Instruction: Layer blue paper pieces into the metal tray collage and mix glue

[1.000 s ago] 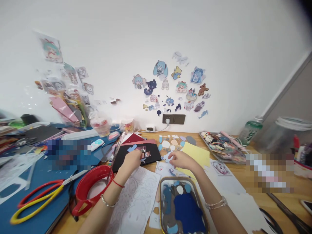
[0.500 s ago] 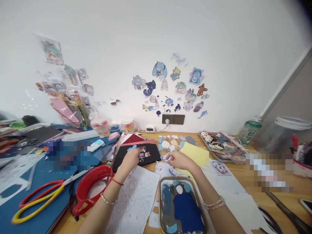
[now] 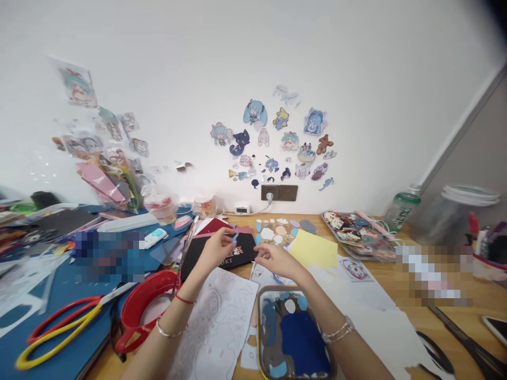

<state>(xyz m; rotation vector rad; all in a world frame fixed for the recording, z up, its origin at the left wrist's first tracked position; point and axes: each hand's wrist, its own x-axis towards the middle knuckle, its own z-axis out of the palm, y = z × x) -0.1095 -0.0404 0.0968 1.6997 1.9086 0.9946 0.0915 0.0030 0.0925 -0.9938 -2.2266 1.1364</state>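
My left hand is closed in a pinch over a black printed card or pouch. A small light-blue cutout piece shows at its fingertips. Facing it, my right hand has its thumb and fingers bent together near the pouch's right edge; whatever they hold is too small to make out. Below the right wrist stands a tin tray with a dark-blue piece and several light-blue scraps in it. A sheet of line drawings lies between my forearms.
Several pale cutouts lie behind my right hand, beside yellow paper. At left are red-and-yellow scissors and a red ring-shaped holder. Black scissors, a green bottle and a sticker-filled tray are at right.
My right hand has moved left, away from the pale cutouts toward my left hand. The small blue piece now shows at the right of my left fingertips instead of the left side.
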